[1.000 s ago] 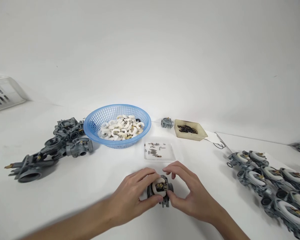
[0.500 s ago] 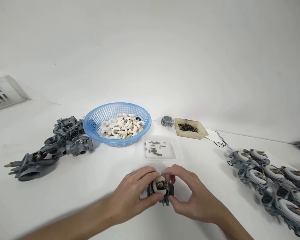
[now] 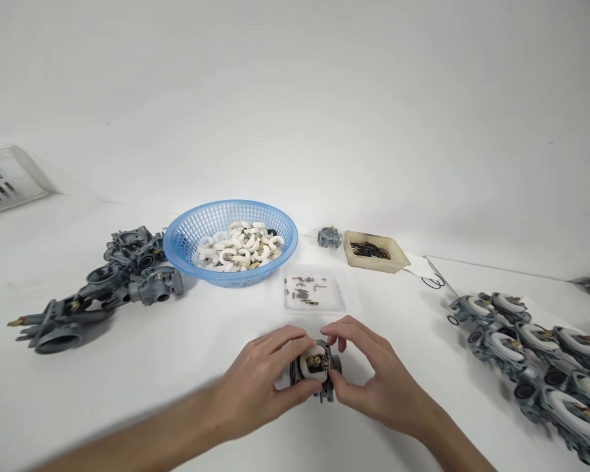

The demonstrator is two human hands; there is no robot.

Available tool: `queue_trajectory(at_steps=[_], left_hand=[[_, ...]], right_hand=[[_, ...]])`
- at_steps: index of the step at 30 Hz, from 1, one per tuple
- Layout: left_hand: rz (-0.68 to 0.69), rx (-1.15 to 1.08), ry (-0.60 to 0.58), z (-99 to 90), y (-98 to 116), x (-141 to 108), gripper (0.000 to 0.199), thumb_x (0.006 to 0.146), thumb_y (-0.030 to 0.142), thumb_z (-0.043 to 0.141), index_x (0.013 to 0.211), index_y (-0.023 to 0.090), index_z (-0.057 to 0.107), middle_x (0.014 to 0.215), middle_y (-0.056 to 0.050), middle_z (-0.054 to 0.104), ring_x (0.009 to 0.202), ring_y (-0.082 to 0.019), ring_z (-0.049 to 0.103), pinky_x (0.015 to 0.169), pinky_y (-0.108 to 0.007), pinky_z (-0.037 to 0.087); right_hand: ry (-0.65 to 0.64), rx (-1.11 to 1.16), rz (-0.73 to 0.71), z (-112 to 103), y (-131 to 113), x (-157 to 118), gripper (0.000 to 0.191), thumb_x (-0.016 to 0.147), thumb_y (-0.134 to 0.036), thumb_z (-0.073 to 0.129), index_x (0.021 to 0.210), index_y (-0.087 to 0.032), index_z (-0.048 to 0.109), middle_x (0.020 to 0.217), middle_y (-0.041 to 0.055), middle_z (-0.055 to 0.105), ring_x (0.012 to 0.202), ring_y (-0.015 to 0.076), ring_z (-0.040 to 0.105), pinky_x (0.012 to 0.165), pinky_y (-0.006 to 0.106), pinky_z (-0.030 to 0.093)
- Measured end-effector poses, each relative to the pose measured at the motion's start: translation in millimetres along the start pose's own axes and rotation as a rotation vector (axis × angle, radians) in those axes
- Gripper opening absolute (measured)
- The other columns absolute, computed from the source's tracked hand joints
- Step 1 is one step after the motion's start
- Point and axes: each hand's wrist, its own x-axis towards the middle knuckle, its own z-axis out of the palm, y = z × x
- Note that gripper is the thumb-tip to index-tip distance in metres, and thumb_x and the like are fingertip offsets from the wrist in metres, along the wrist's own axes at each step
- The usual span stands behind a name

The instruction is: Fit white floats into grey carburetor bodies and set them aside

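On the table in front of me stands a grey metal carburetor (image 3: 326, 391), its underside up, with a white C-shaped float (image 3: 307, 375) and two brass jets showing. My left hand (image 3: 270, 373) is closed round the carburetor's left side, thumb near the float and fingers at the far edge. At the right side, the thumb of my right hand (image 3: 373, 373) touches the carburetor near the float's hinge end. Its index finger is raised and apart above the far edge. Whether a small pin lies under the thumb is hidden.
A blue basket (image 3: 177, 216) holds white floats. A clear tray (image 3: 337, 298) carries small metal parts. Black rings lie in a cream tray (image 3: 398, 259), with another carburetor (image 3: 329, 237) beside it. Bare carburetors (image 3: 155, 286) are heaped left; several with floats (image 3: 568, 410) stand right.
My right thumb has moved up and inward onto the carburetor near the hinge, and the right index finger has lifted off its far edge. My left hand keeps its grip.
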Motion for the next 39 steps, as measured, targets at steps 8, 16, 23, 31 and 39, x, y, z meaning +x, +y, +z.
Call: queue_trajectory(at_steps=[8, 16, 23, 31, 39], left_hand=[[0.005, 0.053, 0.05, 3.3, 0, -1, 0.029, 0.098, 0.036, 0.061, 0.124, 0.024, 0.057, 0.117, -0.007, 0.067, 0.099, -0.021, 0.068, 0.085, -0.032, 0.058], [-0.001, -0.001, 0.02, -0.2, 1, 3, 0.028, 0.097, 0.034, 0.063, 0.124, 0.025, 0.058, 0.116, -0.006, 0.067, 0.098, -0.021, 0.068, 0.084, -0.031, 0.058], [-0.011, -0.018, 0.013, 2.0, 2, -1, 0.032, 0.094, 0.033, 0.068, 0.123, 0.025, 0.058, 0.118, -0.006, 0.066, 0.101, -0.022, 0.067, 0.086, -0.032, 0.058], [-0.146, -0.114, -0.007, -0.9, 5, 3, 0.026, 0.095, 0.032, 0.067, 0.12, 0.028, 0.063, 0.113, -0.002, 0.067, 0.096, -0.019, 0.067, 0.085, -0.029, 0.057], [-0.064, -0.096, -0.014, -0.8, 1, 3, 0.031, 0.096, 0.034, 0.066, 0.126, 0.026, 0.061, 0.117, -0.007, 0.067, 0.101, -0.021, 0.066, 0.088, -0.032, 0.057]], right_hand=[[-0.041, -0.007, -0.002, -2, -4, 0, 0.065, 0.076, -0.008, 0.063, 0.133, -0.038, 0.053, 0.099, 0.0034, 0.067, 0.085, 0.0226, 0.065, 0.083, 0.041, 0.062], [-0.077, 0.008, -0.004, -8, -7, 1, 0.074, 0.076, -0.004, 0.062, 0.139, -0.039, 0.049, 0.098, 0.0076, 0.069, 0.084, 0.0258, 0.068, 0.079, 0.048, 0.063], [-0.056, 0.018, 0.016, -4, -4, 0, 0.062, 0.079, -0.005, 0.061, 0.131, -0.037, 0.054, 0.098, 0.0067, 0.066, 0.084, 0.0229, 0.065, 0.079, 0.043, 0.062], [-0.091, 0.02, 0.058, -1, -4, -1, 0.07, 0.072, -0.006, 0.064, 0.13, -0.041, 0.05, 0.1, 0.0006, 0.064, 0.087, 0.0231, 0.062, 0.084, 0.044, 0.06], [-0.033, 0.026, 0.04, 1, -1, -1, 0.058, 0.079, -0.009, 0.062, 0.128, -0.039, 0.052, 0.103, 0.0021, 0.063, 0.086, 0.0219, 0.062, 0.083, 0.042, 0.059]])
